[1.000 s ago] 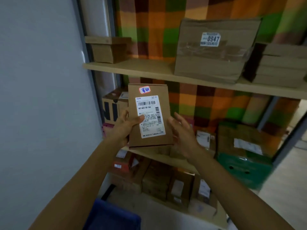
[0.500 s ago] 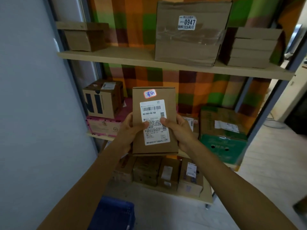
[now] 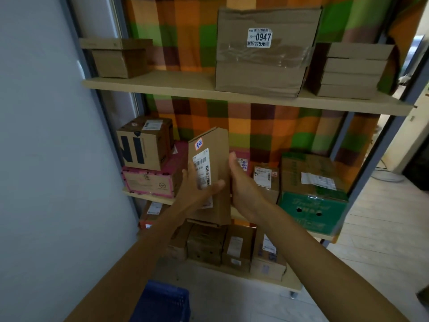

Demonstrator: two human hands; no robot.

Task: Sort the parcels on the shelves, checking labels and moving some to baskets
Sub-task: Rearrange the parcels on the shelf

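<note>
A flat brown cardboard parcel with a white barcode label and a small red-edged sticker stands upright in front of the middle shelf, turned edge-on toward me. My left hand grips its labelled face, thumb across the label. My right hand lies flat against its right side, fingers straight. A blue basket sits on the floor below, partly hidden by my left forearm.
The top shelf carries a large taped box marked 0947, a small box and stacked flat boxes. The middle shelf holds a black-lettered box on a pink one, plus a green box. Several small parcels fill the bottom shelf.
The parcel has turned from facing me to edge-on, its label now pointing left. My right thumb has left the label and that hand lies flat on the side. The view shifted slightly.
</note>
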